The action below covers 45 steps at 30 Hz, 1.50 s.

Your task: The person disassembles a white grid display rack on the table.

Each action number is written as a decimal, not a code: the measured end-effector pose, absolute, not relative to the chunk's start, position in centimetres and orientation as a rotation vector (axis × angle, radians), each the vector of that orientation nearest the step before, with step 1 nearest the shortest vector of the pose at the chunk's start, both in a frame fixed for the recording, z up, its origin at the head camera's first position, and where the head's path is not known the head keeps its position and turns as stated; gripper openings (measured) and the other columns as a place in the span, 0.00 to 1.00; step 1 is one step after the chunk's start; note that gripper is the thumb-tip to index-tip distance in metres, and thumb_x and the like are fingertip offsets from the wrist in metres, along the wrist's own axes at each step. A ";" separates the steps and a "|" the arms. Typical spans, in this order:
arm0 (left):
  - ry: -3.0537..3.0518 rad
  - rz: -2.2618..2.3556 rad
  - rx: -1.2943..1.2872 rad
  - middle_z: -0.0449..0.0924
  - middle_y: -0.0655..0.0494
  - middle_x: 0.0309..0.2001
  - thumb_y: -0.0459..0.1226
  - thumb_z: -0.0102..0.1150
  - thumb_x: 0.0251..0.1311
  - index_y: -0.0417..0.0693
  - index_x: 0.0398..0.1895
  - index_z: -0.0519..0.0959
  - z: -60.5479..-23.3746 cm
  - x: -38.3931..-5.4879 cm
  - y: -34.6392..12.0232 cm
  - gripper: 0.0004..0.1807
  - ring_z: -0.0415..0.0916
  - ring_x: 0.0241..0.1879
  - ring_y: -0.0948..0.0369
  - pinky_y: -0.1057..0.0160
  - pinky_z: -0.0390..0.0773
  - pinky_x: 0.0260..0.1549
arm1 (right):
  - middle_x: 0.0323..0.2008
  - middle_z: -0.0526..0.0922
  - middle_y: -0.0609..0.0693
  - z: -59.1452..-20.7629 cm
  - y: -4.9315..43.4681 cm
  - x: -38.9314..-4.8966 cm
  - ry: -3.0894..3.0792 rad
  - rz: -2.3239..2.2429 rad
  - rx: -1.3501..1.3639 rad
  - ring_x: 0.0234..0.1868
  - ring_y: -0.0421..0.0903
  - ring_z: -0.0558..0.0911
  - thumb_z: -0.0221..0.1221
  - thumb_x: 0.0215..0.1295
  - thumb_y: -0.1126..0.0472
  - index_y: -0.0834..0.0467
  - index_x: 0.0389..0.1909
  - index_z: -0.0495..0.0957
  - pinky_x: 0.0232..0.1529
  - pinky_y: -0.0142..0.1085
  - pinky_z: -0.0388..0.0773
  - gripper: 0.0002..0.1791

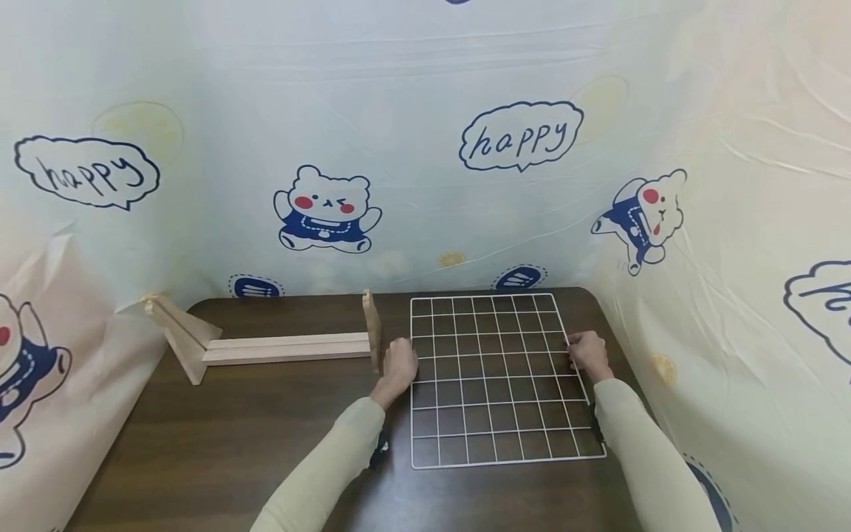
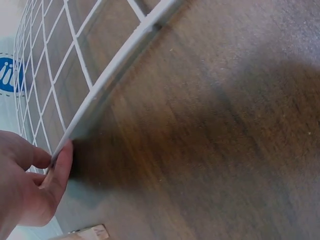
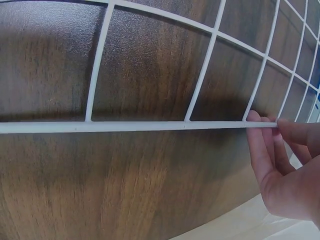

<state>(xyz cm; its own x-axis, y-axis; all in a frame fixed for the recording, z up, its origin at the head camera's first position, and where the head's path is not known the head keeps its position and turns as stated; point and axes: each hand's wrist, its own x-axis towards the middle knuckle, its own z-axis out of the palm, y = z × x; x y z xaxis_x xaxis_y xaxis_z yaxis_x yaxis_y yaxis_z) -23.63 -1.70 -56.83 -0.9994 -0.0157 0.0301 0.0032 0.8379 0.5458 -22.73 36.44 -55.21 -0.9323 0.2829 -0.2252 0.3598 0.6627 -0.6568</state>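
Note:
A white wire grid panel (image 1: 488, 379) lies over the right half of the brown table. My left hand (image 1: 400, 363) pinches its left edge bar; in the left wrist view the thumb and fingers of that hand (image 2: 35, 175) meet around the bar. On the opposite side my right hand (image 1: 589, 353) grips the right edge bar. The right wrist view shows the fingers (image 3: 262, 150) curled beneath that bar, with the thumb on top. Just left of my left hand stands a wooden rack (image 1: 286, 349), with a slatted bar between two upright end boards.
The brown table (image 1: 266, 443) has rounded back corners. Behind it and along both sides hangs a pale printed cloth (image 1: 412, 148) with cartoon bears and "happy" lettering. The rack's left end board (image 1: 179, 336) stands close to the cloth at the table's left edge.

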 end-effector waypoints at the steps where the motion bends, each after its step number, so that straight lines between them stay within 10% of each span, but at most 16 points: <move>1: -2.980 -0.876 0.007 0.79 0.43 0.30 0.29 0.58 0.60 0.37 0.25 0.80 -56.9 -23.6 -1.7 0.06 0.81 0.30 0.46 0.52 0.83 0.24 | 0.25 0.83 0.61 -55.2 36.4 -22.7 2.778 -1.111 0.533 0.20 0.51 0.84 0.52 0.61 0.70 0.70 0.52 0.77 0.19 0.33 0.79 0.19; 7: -3.006 -0.803 -0.020 0.78 0.46 0.29 0.28 0.57 0.58 0.38 0.22 0.78 -57.5 -23.8 -1.6 0.08 0.81 0.28 0.47 0.52 0.83 0.23 | 0.23 0.83 0.60 -54.9 36.1 -22.5 2.817 -1.032 0.522 0.20 0.53 0.84 0.49 0.58 0.70 0.71 0.52 0.77 0.18 0.36 0.77 0.21; 16: -3.008 -0.756 -0.051 0.80 0.46 0.26 0.26 0.57 0.56 0.41 0.16 0.75 -57.6 -24.3 -1.7 0.12 0.81 0.25 0.50 0.53 0.82 0.21 | 0.52 0.77 0.71 -55.3 36.2 -23.3 2.884 -0.835 0.543 0.46 0.70 0.78 0.53 0.58 0.66 0.65 0.50 0.80 0.33 0.56 0.78 0.19; 45: -2.962 -0.711 -0.076 0.81 0.39 0.25 0.23 0.55 0.51 0.38 0.17 0.77 -57.4 -23.9 -1.4 0.09 0.82 0.27 0.45 0.48 0.82 0.21 | 0.45 0.79 0.72 -55.8 35.8 -23.2 2.952 -0.799 0.527 0.43 0.71 0.79 0.50 0.55 0.68 0.64 0.43 0.81 0.36 0.62 0.77 0.16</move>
<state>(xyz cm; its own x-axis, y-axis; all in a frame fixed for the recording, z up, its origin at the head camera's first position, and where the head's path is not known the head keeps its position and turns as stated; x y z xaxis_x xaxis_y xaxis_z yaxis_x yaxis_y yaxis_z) -23.86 -1.40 -57.35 -0.9943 0.0264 0.1031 0.0703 0.8901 0.4502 -23.17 35.84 -55.79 -0.9416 0.3131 -0.1238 0.3328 0.8097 -0.4834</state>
